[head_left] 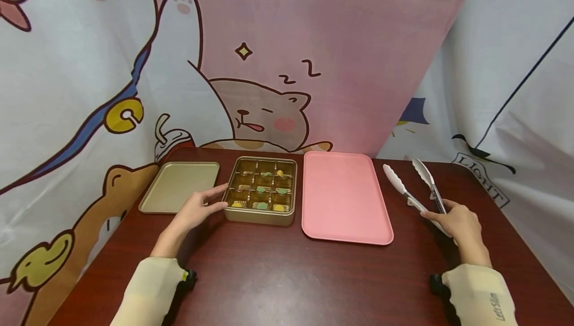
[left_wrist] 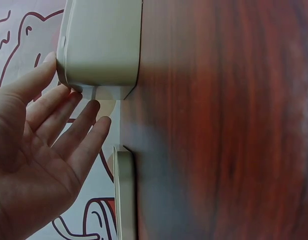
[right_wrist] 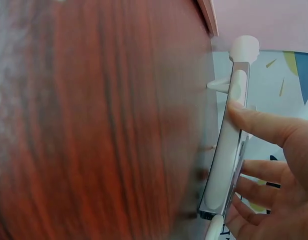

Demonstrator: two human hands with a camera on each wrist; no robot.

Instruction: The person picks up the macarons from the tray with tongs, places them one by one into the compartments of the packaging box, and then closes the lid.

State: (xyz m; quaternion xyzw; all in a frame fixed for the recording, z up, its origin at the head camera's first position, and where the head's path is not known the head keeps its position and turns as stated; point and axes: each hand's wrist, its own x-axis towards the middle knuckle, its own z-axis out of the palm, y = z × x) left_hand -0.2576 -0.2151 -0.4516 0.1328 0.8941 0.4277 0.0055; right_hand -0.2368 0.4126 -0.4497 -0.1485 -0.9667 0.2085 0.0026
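A square gold tin (head_left: 259,216) stands left of the middle of the table, with a divided insert that holds small green and yellow pieces. At its left side, my left hand (head_left: 195,210) touches the rim near the front corner with thumb and fingers. The left wrist view has those fingers fairly straight, the thumb at the edge of the tin (left_wrist: 101,47). On the right, my right hand (head_left: 463,224) holds a pair of tongs (head_left: 395,180) by the handles, their white heads spread apart and pointing away. In the right wrist view the thumb presses one handle of the tongs (right_wrist: 223,150).
A flat gold lid (head_left: 183,184) lies left of the tin. Between the tin and the tongs lies a pink rectangular tray (head_left: 345,196). Printed cloth (head_left: 358,67) hangs behind the dark red wooden table (head_left: 287,276) and along its sides.
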